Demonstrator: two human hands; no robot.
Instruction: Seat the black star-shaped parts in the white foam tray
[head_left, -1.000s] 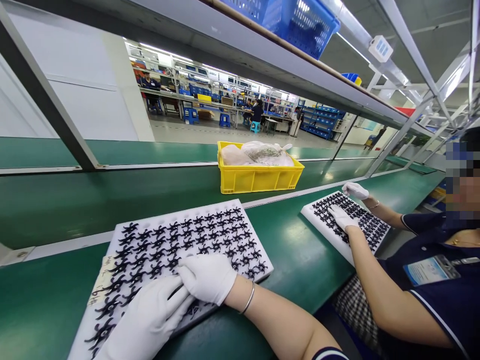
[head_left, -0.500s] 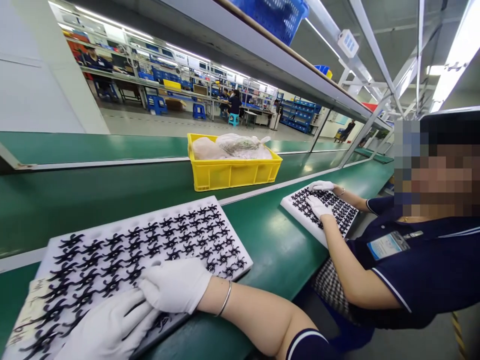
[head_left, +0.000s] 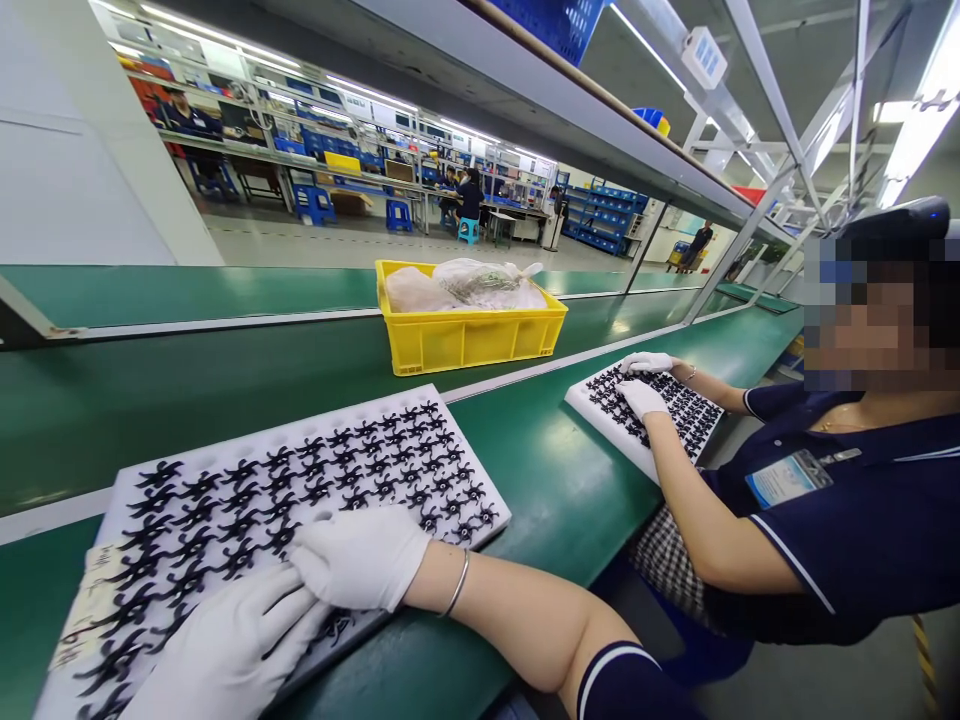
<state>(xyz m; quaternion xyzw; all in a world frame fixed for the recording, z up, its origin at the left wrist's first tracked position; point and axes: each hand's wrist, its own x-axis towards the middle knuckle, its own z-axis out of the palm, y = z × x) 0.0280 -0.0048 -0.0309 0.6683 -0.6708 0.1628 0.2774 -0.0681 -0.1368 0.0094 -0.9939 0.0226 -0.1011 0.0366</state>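
A white foam tray (head_left: 480,466) lies tilted on the green bench, filled with rows of black curved-arm parts (head_left: 240,470). My white-gloved left hand (head_left: 232,635) rests over the tray's near edge, its fingers close together and pointing at my other hand. My right hand (head_left: 360,555), also gloved, has its fingers bent down and pressed together over the tray, touching the left fingertips. Whatever lies between the fingertips is hidden. Handwritten tape (head_left: 86,610) marks the tray's left end.
A yellow bin (head_left: 472,340) with bagged items stands behind the tray. At right, a person's gloved hands (head_left: 643,398) work over a similar tray (head_left: 615,430). A shelf (head_left: 525,110) runs overhead. Other people sit at far benches.
The view has shifted slightly, so the tray and my hands appear a little further right. My hands keep nearly the same pose over the tray.
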